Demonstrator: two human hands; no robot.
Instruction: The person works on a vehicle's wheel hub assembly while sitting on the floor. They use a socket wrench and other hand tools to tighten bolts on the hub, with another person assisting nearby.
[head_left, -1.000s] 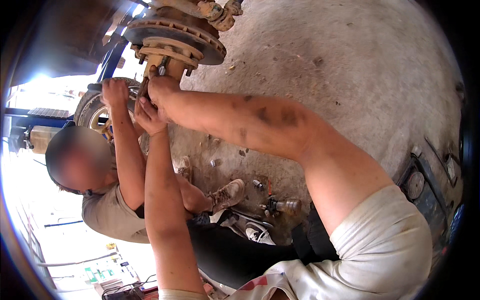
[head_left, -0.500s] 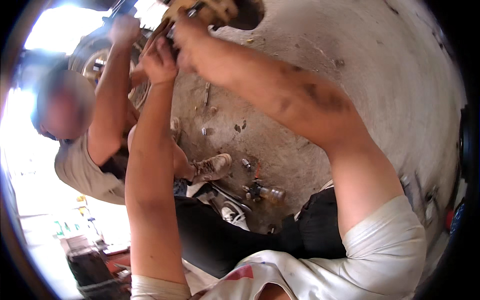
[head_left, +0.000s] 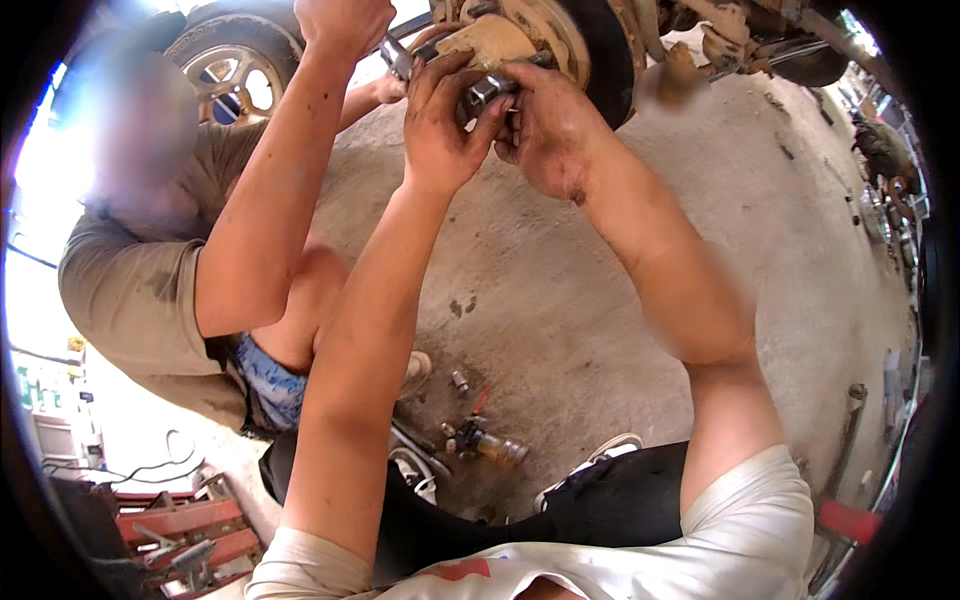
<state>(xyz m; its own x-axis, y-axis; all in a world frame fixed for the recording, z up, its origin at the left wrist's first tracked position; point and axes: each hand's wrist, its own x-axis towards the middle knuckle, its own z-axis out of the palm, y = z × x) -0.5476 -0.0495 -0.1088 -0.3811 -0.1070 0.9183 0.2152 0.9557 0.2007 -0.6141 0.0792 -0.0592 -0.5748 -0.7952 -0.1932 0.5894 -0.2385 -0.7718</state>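
Both hands are raised at the yellowish, worn wheel hub at the top of the view. My left hand curls its thumb and fingers round a short, shiny metal cylinder that looks like a socket. From the other side my right hand closes on the same piece, its thumb along the top; its other fingertips are partly hidden. Just left of my left hand, a co-worker's raised hand is by a silver socket-headed tool pointed at the hub.
The co-worker crouches close on my left, a forearm beside mine. Behind stands a tyre on a spoked wheel. On the floor between my feet lies an air tool fitting with a clear bowl, near a small socket. A red rack stands lower left.
The view has shifted, so the hub, wheel and hands appear further right. My hands, blurred before, now meet around the metal piece. The co-worker's raised arm has come closer to mine.
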